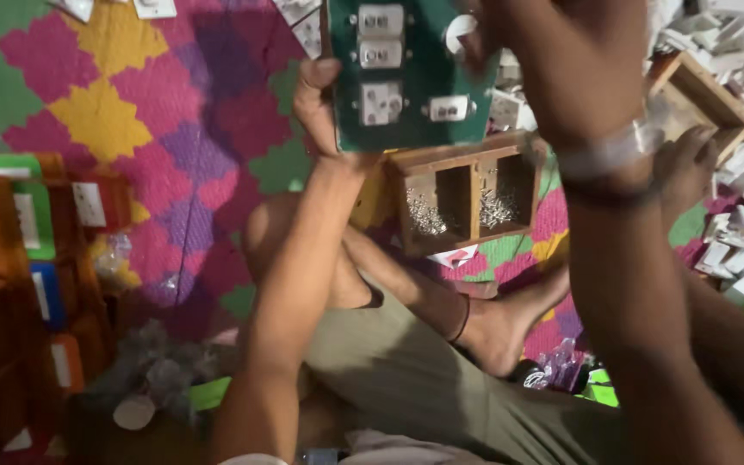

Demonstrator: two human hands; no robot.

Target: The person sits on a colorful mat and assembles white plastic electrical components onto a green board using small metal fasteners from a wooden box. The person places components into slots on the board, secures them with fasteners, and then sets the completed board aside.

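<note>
Far left, a stack of orange and brown boxes (10, 284) is seen, each one marked with a small white rectangular label, plus a green-edged one up top. Clear plastic bags (152, 366) are heaped on the floor just beside them, on a mat (96, 112) patterned in pink, yellow, green and purple.

The green switch board (402, 73) is held up in the air, above the crossed legs. It's gripped at its lower left edge by the left hand (320, 108), thumb pressed over the front. White switches and sockets are already fitted on its face.

Below it, a wooden compartment box (467, 194) with small silvery screws in two bins is parked on the floor.

The right hand (561, 65) is raised against the board's upper right corner, but it's blurred, so whether anything is pinched can't be told.

Far right, a pile of white plastic parts (742, 52) is spread around.

Risk-wise: the board is only held by one edge, so a slip could drop it onto the screw box and scatter everything.
</note>
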